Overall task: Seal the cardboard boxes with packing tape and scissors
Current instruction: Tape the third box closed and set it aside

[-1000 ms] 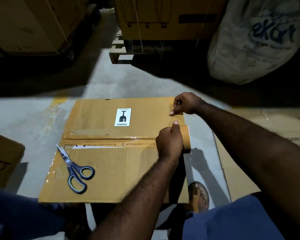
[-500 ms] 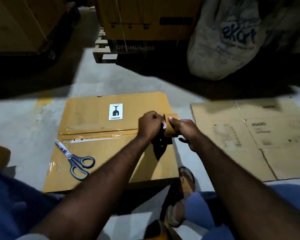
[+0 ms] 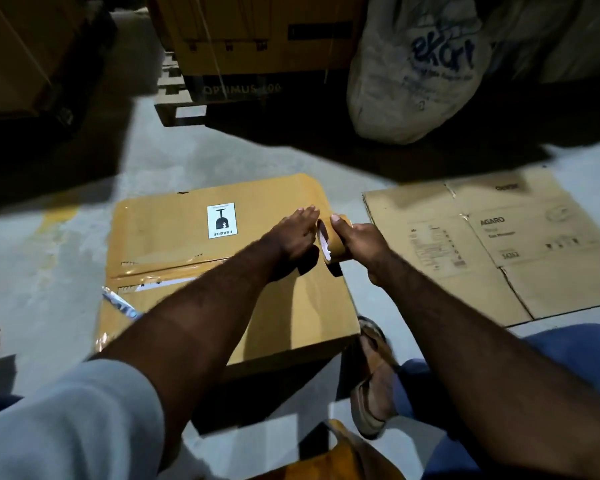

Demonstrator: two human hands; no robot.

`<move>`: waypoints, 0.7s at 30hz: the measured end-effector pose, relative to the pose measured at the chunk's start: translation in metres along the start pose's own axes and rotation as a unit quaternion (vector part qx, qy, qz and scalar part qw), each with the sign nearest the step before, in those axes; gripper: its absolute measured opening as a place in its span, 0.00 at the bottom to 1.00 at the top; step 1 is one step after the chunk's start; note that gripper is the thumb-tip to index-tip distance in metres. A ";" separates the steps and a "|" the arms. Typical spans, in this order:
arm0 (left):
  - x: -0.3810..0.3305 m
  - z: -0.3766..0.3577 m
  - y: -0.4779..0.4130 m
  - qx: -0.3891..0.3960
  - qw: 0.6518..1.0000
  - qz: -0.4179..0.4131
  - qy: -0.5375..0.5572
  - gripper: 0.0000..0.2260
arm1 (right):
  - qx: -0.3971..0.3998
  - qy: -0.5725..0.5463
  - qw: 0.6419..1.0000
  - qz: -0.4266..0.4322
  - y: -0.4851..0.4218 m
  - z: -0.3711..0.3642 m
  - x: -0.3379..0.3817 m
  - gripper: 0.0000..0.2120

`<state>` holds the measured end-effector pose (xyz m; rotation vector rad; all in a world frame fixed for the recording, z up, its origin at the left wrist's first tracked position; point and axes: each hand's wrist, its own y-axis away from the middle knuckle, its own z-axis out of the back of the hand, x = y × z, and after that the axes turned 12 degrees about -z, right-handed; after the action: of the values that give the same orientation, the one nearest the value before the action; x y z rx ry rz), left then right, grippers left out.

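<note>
R hand (image 3: 361,242) grips tape roll (image 3: 332,247), L hand (image 3: 291,237) straight-fingered beside it over box (image 3: 174,244); L forearm (image 3: 205,323) covers most of scissors (image 3: 120,304).

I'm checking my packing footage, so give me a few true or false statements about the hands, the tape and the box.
1. The right hand grips the tape roll. True.
2. The left hand holds the scissors. False: they lie on the box, mostly hidden by the left forearm.
3. A fragile sticker is on the box top. True.
4. The flattened cardboard lies left of the box. False: it lies to its right.
</note>
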<state>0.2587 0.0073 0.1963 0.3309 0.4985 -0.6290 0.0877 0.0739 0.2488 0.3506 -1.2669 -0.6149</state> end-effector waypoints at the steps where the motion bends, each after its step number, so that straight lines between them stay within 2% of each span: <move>1: 0.003 -0.001 -0.002 -0.003 1.000 -0.004 -0.001 0.25 | -0.006 0.009 1.000 -0.004 -0.001 0.002 0.001 0.28; 3: 0.005 -0.002 -0.004 0.005 1.000 -0.009 -0.004 0.25 | 0.004 0.027 0.999 -0.027 -0.002 0.006 0.005 0.31; 6: 0.004 -0.002 -0.004 0.005 1.000 -0.012 -0.015 0.25 | 0.027 0.076 0.994 -0.080 -0.001 0.012 0.011 0.31; 10: 0.004 -0.003 -0.002 -0.007 1.000 -0.018 -0.018 0.25 | -0.005 0.143 0.985 -0.094 0.001 0.016 0.015 0.38; 12: 0.004 -0.003 -0.002 0.000 0.999 -0.022 -0.025 0.26 | -0.020 0.171 0.981 -0.094 0.001 0.015 0.016 0.39; 16: 0.004 0.000 -0.002 0.018 0.999 -0.027 -0.038 0.27 | 0.044 0.155 0.974 -0.161 0.004 0.013 0.015 0.38; 21: -0.006 0.004 0.001 0.052 0.994 -0.050 -0.078 0.27 | 0.073 0.119 0.979 -0.146 0.022 0.026 0.008 0.33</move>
<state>0.2560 0.0089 0.2034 0.3538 0.3347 -0.7726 0.0697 0.0885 0.2740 0.7203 -1.0399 -0.7061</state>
